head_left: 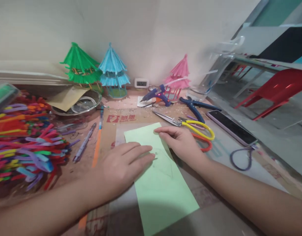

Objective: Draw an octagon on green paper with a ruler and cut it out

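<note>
A light green sheet of paper [161,186] lies on the cardboard-covered table in front of me, with faint pencil lines on it. My left hand [123,165] rests flat on the sheet's left side, fingers pointing right. My right hand [182,142] lies on the sheet's upper right edge, fingers curled and touching the paper. Neither hand holds a tool. Yellow-handled scissors [190,125] lie just beyond my right hand.
A heap of coloured pipe cleaners [23,137] fills the left. Pens [85,142] lie beside it. Green [79,65], blue [114,70] and pink [179,77] paper pagodas stand by the wall. A glue gun [157,94], blue pliers [195,106], a phone [231,127] and a metal bowl [79,106] are nearby.
</note>
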The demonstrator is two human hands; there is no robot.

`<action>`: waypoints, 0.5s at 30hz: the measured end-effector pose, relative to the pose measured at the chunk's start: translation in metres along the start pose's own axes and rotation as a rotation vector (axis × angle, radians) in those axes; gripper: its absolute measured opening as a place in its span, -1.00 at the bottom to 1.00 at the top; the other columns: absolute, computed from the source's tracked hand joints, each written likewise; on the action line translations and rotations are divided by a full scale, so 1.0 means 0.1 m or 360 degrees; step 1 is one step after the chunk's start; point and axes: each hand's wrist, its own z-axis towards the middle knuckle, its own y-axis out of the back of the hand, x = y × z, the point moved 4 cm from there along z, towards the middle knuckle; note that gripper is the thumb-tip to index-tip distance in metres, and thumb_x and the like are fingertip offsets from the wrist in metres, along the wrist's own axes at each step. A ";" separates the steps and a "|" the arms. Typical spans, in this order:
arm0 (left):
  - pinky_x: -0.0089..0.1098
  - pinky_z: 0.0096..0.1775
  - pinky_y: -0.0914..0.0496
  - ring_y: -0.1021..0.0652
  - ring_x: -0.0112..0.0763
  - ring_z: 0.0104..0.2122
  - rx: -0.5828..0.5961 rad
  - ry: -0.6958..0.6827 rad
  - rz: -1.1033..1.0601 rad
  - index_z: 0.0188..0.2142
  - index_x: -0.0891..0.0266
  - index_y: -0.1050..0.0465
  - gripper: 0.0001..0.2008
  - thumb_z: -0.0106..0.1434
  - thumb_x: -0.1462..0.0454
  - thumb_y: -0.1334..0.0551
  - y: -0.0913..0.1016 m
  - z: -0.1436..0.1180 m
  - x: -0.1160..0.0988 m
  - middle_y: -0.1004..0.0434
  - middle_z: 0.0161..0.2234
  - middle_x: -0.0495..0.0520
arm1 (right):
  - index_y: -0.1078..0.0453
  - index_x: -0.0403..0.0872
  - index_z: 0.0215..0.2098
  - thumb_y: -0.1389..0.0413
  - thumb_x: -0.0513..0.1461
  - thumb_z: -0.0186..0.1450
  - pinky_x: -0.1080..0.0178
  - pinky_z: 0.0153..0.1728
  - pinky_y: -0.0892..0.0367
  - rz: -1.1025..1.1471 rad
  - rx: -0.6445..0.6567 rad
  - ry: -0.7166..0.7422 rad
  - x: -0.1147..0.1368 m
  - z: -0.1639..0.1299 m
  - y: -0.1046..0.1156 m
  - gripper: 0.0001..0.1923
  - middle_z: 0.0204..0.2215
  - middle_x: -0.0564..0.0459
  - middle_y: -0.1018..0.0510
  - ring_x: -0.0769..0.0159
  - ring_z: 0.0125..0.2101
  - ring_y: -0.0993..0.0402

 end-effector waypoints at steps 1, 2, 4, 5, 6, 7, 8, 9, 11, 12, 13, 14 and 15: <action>-0.23 -0.01 -0.51 -0.60 -0.23 -0.01 -0.0006 0.0008 0.0000 0.05 0.20 -0.47 -0.70 0.54 0.34 0.02 -0.01 0.01 0.01 -0.64 -0.03 0.17 | -0.64 -0.06 -0.22 -0.09 -0.19 0.26 0.19 -0.27 -0.45 -0.0002 -0.0017 -0.0004 -0.01 0.00 0.00 -0.71 -0.29 -0.02 -0.70 0.20 -0.31 -0.59; -0.22 -0.03 -0.52 -0.60 -0.22 -0.02 -0.0015 0.0018 -0.0003 0.04 0.22 -0.47 -0.70 0.54 0.34 0.01 -0.03 0.02 0.02 -0.64 -0.03 0.19 | -0.65 -0.08 -0.19 -0.08 -0.18 0.27 0.21 -0.33 -0.44 -0.0004 -0.0031 -0.0010 -0.01 0.00 -0.01 -0.69 -0.33 -0.02 -0.70 0.22 -0.38 -0.56; -0.25 -0.06 -0.53 -0.61 -0.25 -0.05 -0.0023 0.0027 -0.0026 0.01 0.22 -0.48 -0.72 0.54 0.33 0.00 -0.05 0.04 0.05 -0.64 -0.06 0.19 | -0.65 -0.11 -0.16 -0.07 -0.16 0.28 0.23 -0.43 -0.39 -0.0003 -0.0042 -0.0010 -0.01 0.01 -0.02 -0.66 -0.40 0.00 -0.68 0.27 -0.48 -0.50; -0.26 -0.07 -0.53 -0.61 -0.26 -0.05 -0.0018 0.0031 -0.0043 0.00 0.20 -0.49 -0.73 0.53 0.32 -0.02 -0.06 0.04 0.07 -0.64 -0.07 0.18 | -0.65 -0.11 -0.16 -0.06 -0.16 0.28 0.24 -0.45 -0.39 -0.0001 -0.0041 -0.0002 -0.01 0.01 -0.03 -0.65 -0.41 0.01 -0.68 0.28 -0.49 -0.49; -0.26 -0.05 -0.53 -0.61 -0.27 -0.05 -0.0009 0.0041 -0.0061 -0.02 0.18 -0.50 -0.75 0.53 0.30 -0.05 -0.07 0.05 0.09 -0.64 -0.07 0.16 | -0.65 -0.10 -0.17 -0.06 -0.17 0.28 0.24 -0.44 -0.40 0.0002 -0.0036 0.0009 0.00 0.01 -0.04 -0.66 -0.40 0.01 -0.69 0.27 -0.48 -0.51; -0.24 -0.02 -0.53 -0.61 -0.26 -0.03 0.0007 0.0061 -0.0077 -0.02 0.17 -0.51 -0.77 0.51 0.29 -0.08 -0.07 0.05 0.10 -0.64 -0.07 0.16 | -0.65 -0.09 -0.19 -0.07 -0.17 0.28 0.24 -0.41 -0.42 0.0003 -0.0031 0.0022 0.00 0.01 -0.05 -0.67 -0.38 0.01 -0.69 0.26 -0.46 -0.53; -0.21 0.00 -0.52 -0.60 -0.23 -0.01 0.0020 0.0089 -0.0089 -0.03 0.16 -0.52 -0.79 0.49 0.27 -0.11 -0.06 0.05 0.12 -0.63 -0.06 0.16 | -0.65 -0.08 -0.20 -0.07 -0.18 0.27 0.22 -0.37 -0.44 0.0002 -0.0027 0.0035 0.00 0.02 -0.05 -0.69 -0.34 0.01 -0.70 0.25 -0.41 -0.55; -0.17 0.03 -0.51 -0.59 -0.20 0.01 0.0032 0.0126 -0.0098 -0.02 0.17 -0.51 -0.79 0.48 0.26 -0.13 -0.05 0.04 0.14 -0.63 -0.04 0.18 | -0.65 -0.06 -0.21 -0.07 -0.19 0.27 0.20 -0.32 -0.46 -0.0002 -0.0028 0.0046 0.00 0.02 -0.05 -0.70 -0.30 0.00 -0.71 0.22 -0.36 -0.58; -0.11 0.05 -0.50 -0.58 -0.16 0.01 0.0055 0.0218 -0.0102 0.00 0.20 -0.51 -0.78 0.45 0.26 -0.14 -0.01 0.03 0.17 -0.61 -0.01 0.22 | -0.64 -0.04 -0.22 -0.07 -0.20 0.28 0.16 -0.19 -0.48 -0.0016 -0.0039 0.0064 -0.01 0.04 -0.05 -0.72 -0.22 -0.01 -0.71 0.18 -0.25 -0.61; -0.11 0.05 -0.50 -0.58 -0.14 0.02 0.0075 0.0264 -0.0100 0.00 0.21 -0.50 -0.77 0.44 0.26 -0.14 0.01 0.02 0.19 -0.59 0.01 0.24 | -0.63 -0.03 -0.21 -0.07 -0.20 0.29 0.14 -0.13 -0.48 -0.0026 -0.0050 0.0070 -0.02 0.05 -0.04 -0.72 -0.19 -0.01 -0.71 0.16 -0.20 -0.61; -0.10 0.05 -0.50 -0.57 -0.13 0.03 0.0102 0.0308 -0.0097 0.01 0.21 -0.50 -0.77 0.43 0.26 -0.15 0.03 0.01 0.20 -0.58 0.03 0.25 | -0.63 -0.02 -0.21 -0.06 -0.21 0.30 0.12 -0.09 -0.47 -0.0036 -0.0062 0.0075 -0.03 0.05 -0.04 -0.72 -0.17 -0.02 -0.71 0.15 -0.16 -0.60; -0.09 0.05 -0.50 -0.57 -0.11 0.05 0.0136 0.0346 -0.0093 0.02 0.20 -0.49 -0.76 0.42 0.25 -0.16 0.05 0.00 0.20 -0.56 0.06 0.25 | -0.62 -0.02 -0.20 -0.05 -0.22 0.31 0.11 -0.08 -0.46 -0.0050 -0.0070 0.0078 -0.04 0.06 -0.03 -0.72 -0.17 -0.01 -0.71 0.15 -0.15 -0.60; -0.09 0.06 -0.50 -0.56 -0.10 0.06 0.0173 0.0373 -0.0088 0.03 0.19 -0.49 -0.75 0.41 0.24 -0.18 0.06 -0.02 0.19 -0.54 0.08 0.25 | -0.62 -0.02 -0.19 -0.04 -0.23 0.32 0.11 -0.09 -0.47 -0.0065 -0.0072 0.0083 -0.05 0.07 -0.04 -0.72 -0.18 -0.01 -0.71 0.15 -0.17 -0.60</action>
